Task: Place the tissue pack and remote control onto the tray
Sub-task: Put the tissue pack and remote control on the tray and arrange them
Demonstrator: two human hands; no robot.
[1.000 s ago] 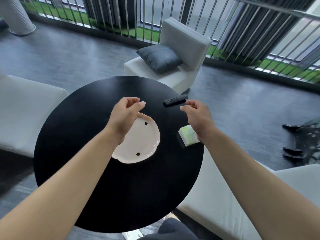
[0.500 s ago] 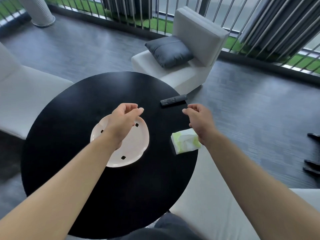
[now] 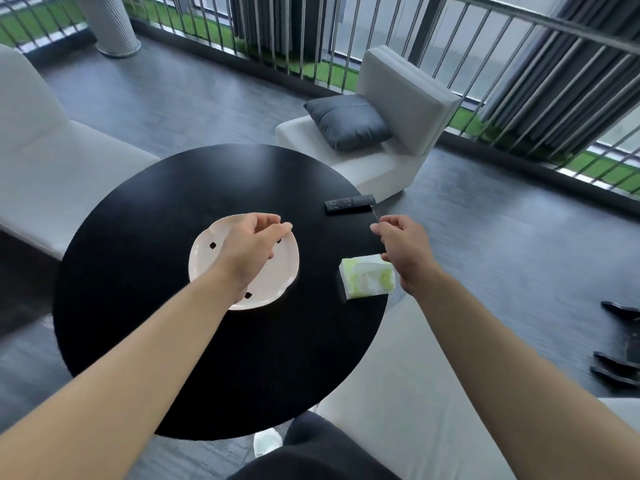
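A white round tray (image 3: 277, 282) with small dark marks lies on the black round table (image 3: 173, 341). My left hand (image 3: 251, 245) hovers over it, fingers loosely curled, holding nothing. A green and white tissue pack (image 3: 367, 280) lies near the table's right edge. My right hand (image 3: 403, 242) hangs just above and beyond it, fingers curled and empty. A black remote control (image 3: 349, 203) rests at the table's far right edge, a little past my right hand's fingertips.
A white armchair (image 3: 391, 133) with a dark grey cushion (image 3: 346, 121) stands beyond the table. White sofa seats flank the table at left (image 3: 52, 161) and lower right (image 3: 433, 393). A metal railing (image 3: 381, 39) runs along the back. My dark-clad knee (image 3: 311, 448) is under the table's near edge.
The view has swung so the table and tray sit further left in the frame. Both hands stay in the same curled pose above the table, holding nothing.
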